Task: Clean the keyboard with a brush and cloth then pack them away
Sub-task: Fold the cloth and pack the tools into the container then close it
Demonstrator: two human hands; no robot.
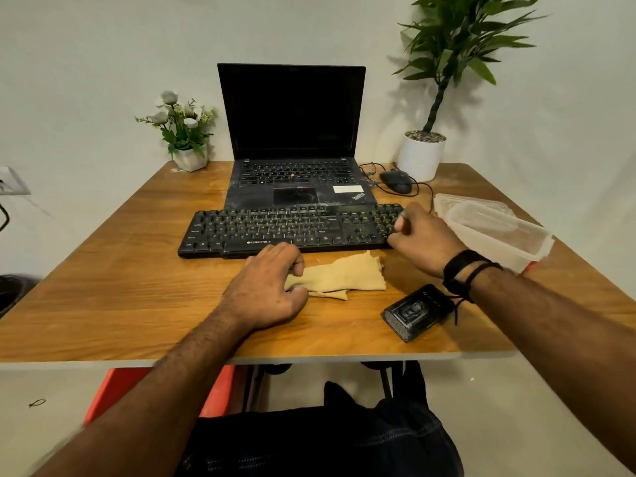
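Crumpled yellow cloth (344, 275) is pinched by the left hand (266, 287); the black keyboard's (275, 228) right end is gripped by the right hand (425, 237).

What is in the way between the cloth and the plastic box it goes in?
Nothing visible blocks it. The cloth lies under the left hand, and bare table runs right to the open plastic box. Only the right hand hovers between, at the keyboard.
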